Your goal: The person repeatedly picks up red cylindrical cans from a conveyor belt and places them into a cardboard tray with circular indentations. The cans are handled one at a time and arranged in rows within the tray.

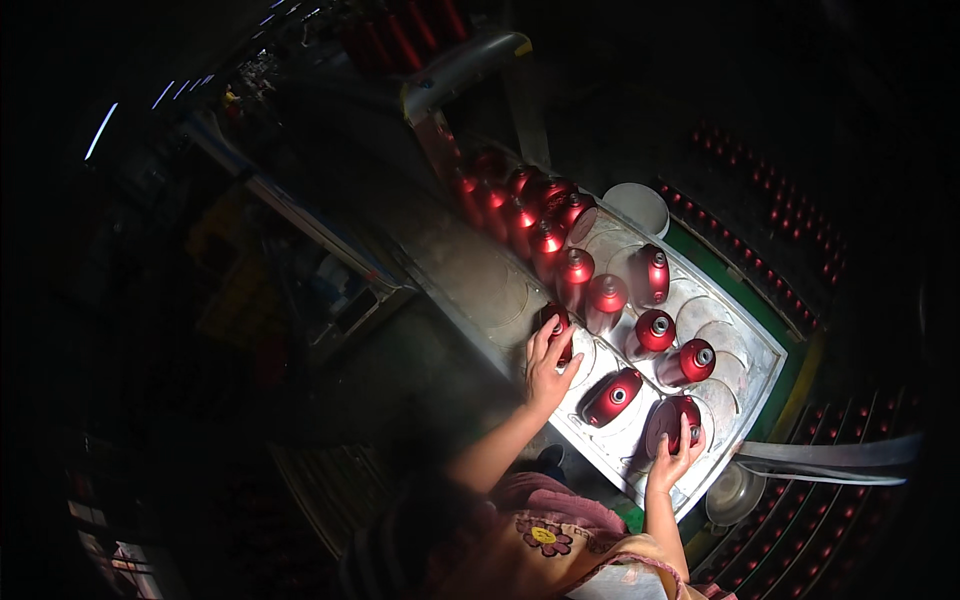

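Note:
Along the left edge of a white tray-like table (775, 355), my left hand (547, 378) has its fingers curved round a shiny red metal bottle (562, 345), covering part of it. My right hand (678, 462) grips another red bottle (660, 425) at the near right corner; that one is tilted, its round base turned toward the left. Between my hands a red bottle (612, 397) leans or lies with its narrow neck toward me. Just beyond are two more bottles, one red (655, 330) and one beside it (692, 360), necks up.
Several red bottles (547, 237) crowd the table's far end. A metal frame (470, 75) rises behind them. A round pale lid (637, 208) and a metal bowl (735, 494) flank the right side. Rows of small red items (770, 200) sit in the dark at right.

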